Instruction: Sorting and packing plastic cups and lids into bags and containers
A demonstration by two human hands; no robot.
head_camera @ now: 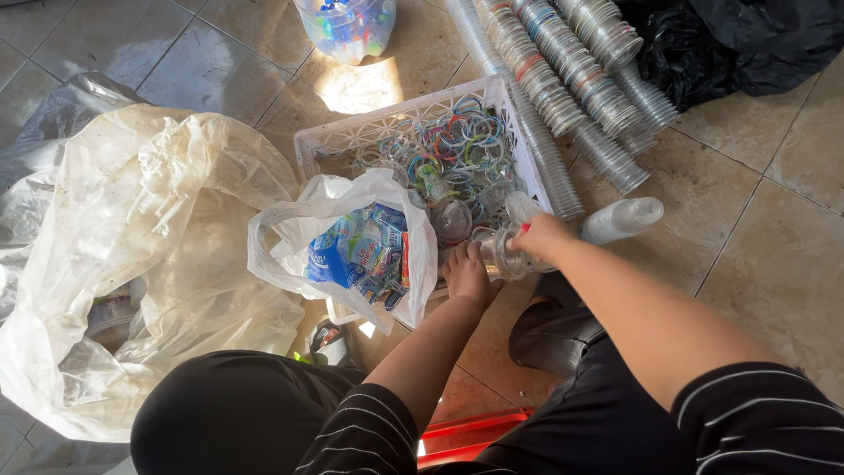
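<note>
Head view, looking down at my lap and the tiled floor (774,237). My right hand (542,236) has its fingers closed around the upper end of a clear plastic cup (503,255), which lies tilted at the near right corner of a white plastic crate (400,119). My left hand (469,274) is just beside the cup on its left, fingers curled against its side; how firmly they press I cannot tell. The crate holds a tangle of coloured plastic rings (462,145). A small white bag (290,237), open and filled with blue printed labels (360,251), rests over the crate's near left part. A large translucent sack (149,264) slumps at the left. Long nested stacks of clear cups (571,79) lie beyond the crate, one short stack (622,218) just right of my right hand, and a black bag (747,40) at top right
</note>
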